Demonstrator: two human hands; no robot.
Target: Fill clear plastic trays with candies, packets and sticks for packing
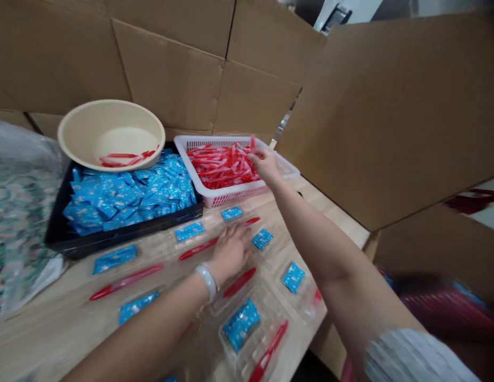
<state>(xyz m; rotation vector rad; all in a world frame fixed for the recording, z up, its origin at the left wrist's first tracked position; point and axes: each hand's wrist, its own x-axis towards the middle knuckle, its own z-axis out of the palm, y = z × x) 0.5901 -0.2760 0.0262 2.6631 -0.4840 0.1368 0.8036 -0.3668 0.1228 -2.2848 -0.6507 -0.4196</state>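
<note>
My right hand [266,163] is raised over the right part of a white basket [213,199] full of red and pink pen-shaped sticks [225,167]. Pinched in its fingertips is one red pen-shaped stick [252,142], held upright. My left hand [233,246] lies low over the clear plastic trays on the table, its fingers stretched out and slightly blurred. Under and beside it are a red stick [199,248] and another red stick [239,282]. Blue packets [262,239] sit in the clear trays [221,331], several with a red stick alongside.
A black bin [127,229] heaped with blue packets [131,196] stands left of the basket. A cream bowl [111,119] with a few red sticks rests on it. Plastic-wrapped goods [24,223] lie far left. Cardboard walls [171,63] enclose the wooden table [67,329] behind and right.
</note>
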